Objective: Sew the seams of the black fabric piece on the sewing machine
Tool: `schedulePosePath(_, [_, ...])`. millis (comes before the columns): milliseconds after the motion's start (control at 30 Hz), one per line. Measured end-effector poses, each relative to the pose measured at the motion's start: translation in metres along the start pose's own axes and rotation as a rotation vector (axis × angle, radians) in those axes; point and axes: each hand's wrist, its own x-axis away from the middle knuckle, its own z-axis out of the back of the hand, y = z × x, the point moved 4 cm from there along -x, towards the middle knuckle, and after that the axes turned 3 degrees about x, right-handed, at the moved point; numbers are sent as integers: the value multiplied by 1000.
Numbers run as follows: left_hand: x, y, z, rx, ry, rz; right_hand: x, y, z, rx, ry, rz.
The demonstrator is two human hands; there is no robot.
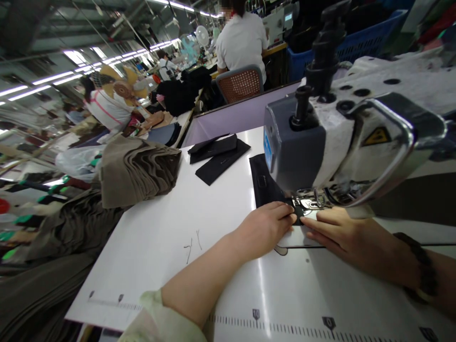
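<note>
Black fabric strip (262,185) lying mostly ahead of grip
Left hand (265,230) is curling over its near end, pinch unclear; right hand (351,237) is extending straight-fingered alongside.

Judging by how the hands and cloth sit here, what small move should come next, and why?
Probably ease the black cloth gently along beneath the sewing machine, keeping fingertips clear: the cloth reaches in under the machine's head, the left hand rests on it, and the right hand's fingertips lie at its edge, close to the metal parts.
</note>
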Motion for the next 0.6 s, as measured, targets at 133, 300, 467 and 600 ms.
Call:
schedulePosePath(133, [-4, -6, 0, 22, 13, 46, -2, 5, -5, -28, 5, -62])
schedulePosePath(300, [-5, -12, -5, 37, 42, 128, -3, 6, -7, 0, 15, -96])
schedulePosePath(467, [-5, -17, -10, 30, 56, 171, -4, 6, -6, 25, -12, -103])
schedulePosePath(600, [-6, -18, -11, 36, 83, 159, -5, 6, -5, 16, -15, -107])
